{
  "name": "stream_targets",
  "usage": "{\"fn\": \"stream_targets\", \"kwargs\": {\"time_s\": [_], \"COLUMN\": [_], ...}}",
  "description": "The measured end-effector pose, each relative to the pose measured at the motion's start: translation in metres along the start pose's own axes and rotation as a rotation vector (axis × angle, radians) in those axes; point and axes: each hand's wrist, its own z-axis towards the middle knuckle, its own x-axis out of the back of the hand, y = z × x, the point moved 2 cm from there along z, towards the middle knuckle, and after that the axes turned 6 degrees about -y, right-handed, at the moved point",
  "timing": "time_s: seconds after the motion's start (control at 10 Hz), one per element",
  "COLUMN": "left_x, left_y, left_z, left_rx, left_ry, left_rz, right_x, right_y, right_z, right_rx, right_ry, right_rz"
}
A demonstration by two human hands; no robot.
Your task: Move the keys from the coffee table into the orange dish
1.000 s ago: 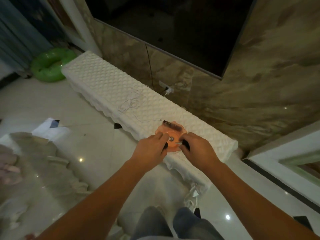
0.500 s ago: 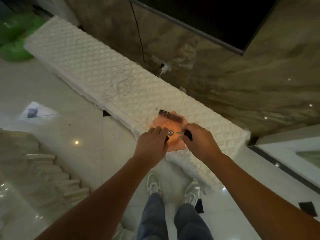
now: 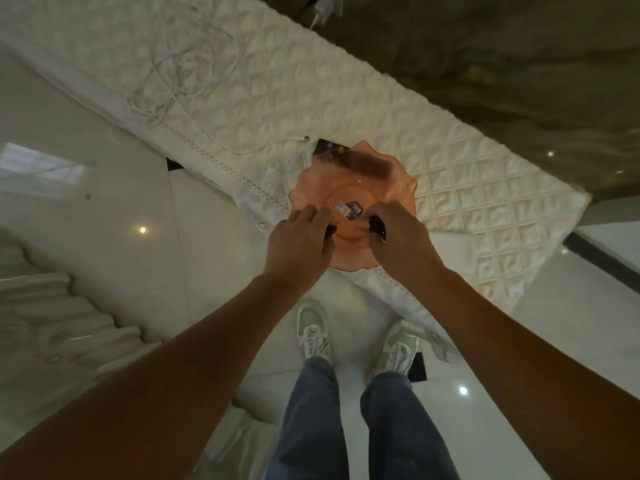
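An orange dish [image 3: 398, 181] with a wavy rim sits near the front edge of a low ledge under a white quilted cover [image 3: 467, 188]. The keys [image 3: 350, 210], a small metal bunch with a purplish tag, hang low over the dish's middle. I cannot tell whether they touch it. My left hand [image 3: 298, 240] is over the dish's left rim, fingers pinched on a black key head. Over the right rim, my right hand [image 3: 401, 237] pinches another black key head. Both hands hide the near part of the dish.
A dark flat object [image 3: 329, 147] lies under the dish's far rim. A tangle of white cable [image 3: 173, 84] rests on the cover to the left. My shoes [image 3: 313, 334] stand on the glossy floor just before the ledge. A pale frilled edge [image 3: 52, 323] shows at left.
The view has tilted down and closed in on the dish. Both hands stay over the dish with the keys between them, now slightly lower.
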Motion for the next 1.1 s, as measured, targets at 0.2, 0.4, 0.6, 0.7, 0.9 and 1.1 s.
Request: {"fn": "stream_targets", "kwargs": {"time_s": [0.2, 0.4, 0.6, 0.7, 0.9, 1.1], "left_x": [-0.025, -0.033, -0.042, -0.044, -0.044, -0.032], "left_y": [-0.007, -0.008, -0.011, -0.008, -0.001, 0.006], "left_z": [0.023, 0.032, 0.034, 0.030, 0.017, -0.001], "left_rx": [-0.030, -0.017, -0.029, -0.039, -0.048, -0.036], "left_ry": [-0.042, -0.066, -0.034, -0.041, -0.072, -0.041], "left_rz": [0.004, -0.012, 0.029, 0.045, 0.061, 0.131], "right_x": [-0.019, -0.012, -0.008, -0.013, -0.018, -0.004], "right_y": [0.008, 0.007, 0.008, 0.008, 0.011, 0.004], "right_z": [0.013, 0.023, 0.038, 0.034, 0.015, -0.006], "right_rx": [-0.052, -0.027, 0.004, 0.009, 0.027, 0.072], "right_ry": [-0.034, -0.026, -0.021, -0.029, -0.036, 0.006], "right_rz": [-0.011, -0.059, -0.223, -0.232, -0.191, -0.184]}}
